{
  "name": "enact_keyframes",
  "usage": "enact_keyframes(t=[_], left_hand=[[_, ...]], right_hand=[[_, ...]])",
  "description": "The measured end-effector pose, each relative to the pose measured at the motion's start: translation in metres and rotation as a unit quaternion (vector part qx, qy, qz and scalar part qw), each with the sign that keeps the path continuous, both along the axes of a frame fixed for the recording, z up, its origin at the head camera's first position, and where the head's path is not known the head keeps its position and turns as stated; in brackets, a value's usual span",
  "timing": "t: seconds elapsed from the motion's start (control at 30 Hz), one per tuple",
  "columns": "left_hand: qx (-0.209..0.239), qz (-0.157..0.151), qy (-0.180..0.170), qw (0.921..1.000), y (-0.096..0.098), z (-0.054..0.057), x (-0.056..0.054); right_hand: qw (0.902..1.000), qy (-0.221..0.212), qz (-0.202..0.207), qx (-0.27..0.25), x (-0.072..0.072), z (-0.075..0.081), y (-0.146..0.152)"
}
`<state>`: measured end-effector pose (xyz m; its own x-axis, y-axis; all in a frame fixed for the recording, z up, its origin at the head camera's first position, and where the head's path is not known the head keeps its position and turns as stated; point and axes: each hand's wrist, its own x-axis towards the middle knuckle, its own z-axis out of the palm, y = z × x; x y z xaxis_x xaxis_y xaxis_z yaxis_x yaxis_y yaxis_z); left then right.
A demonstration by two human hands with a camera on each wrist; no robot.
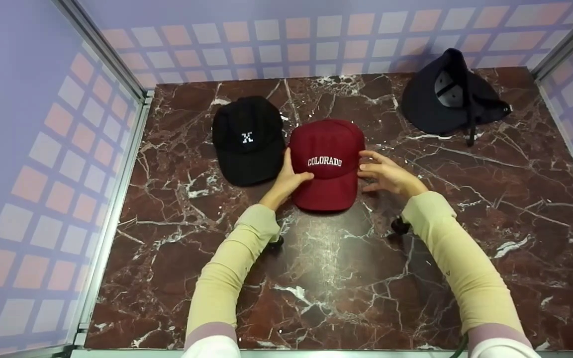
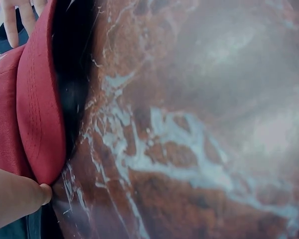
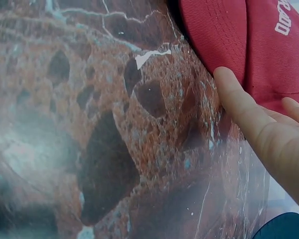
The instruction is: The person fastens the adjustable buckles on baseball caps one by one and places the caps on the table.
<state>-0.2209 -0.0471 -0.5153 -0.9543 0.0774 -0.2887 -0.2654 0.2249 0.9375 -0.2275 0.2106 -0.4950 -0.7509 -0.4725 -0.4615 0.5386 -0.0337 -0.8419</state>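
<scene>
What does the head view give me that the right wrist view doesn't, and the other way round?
Only the head view: the left hand on the red cap, the black cap with its white emblem, and the whole word COLORADO.

Only the right wrist view: close-up stitching on the red brim.

Both: the red cap, the right hand and the marbled tabletop. A dark curved edge in the wrist view is probably the navy cap.

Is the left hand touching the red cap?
Touching. In the left wrist view, the left hand has its thumb against the red cap at the brim's edge.
</scene>
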Motion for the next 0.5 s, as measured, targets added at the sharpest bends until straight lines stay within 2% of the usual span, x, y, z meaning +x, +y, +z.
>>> enact_keyframes(t=[0.27, 0.5], left_hand=[[-0.016, -0.014, 0.019, 0.9996, -0.003, -0.002, -0.001], [-0.01, -0.025, 0.018, 0.9995, -0.006, -0.004, -0.001]], right_hand=[[0.9999, 0.005, 0.008, 0.012, -0.001, -0.001, 0.004], [0.9997, 0.02, 0.016, 0.007, -0.002, 0.002, 0.013]])
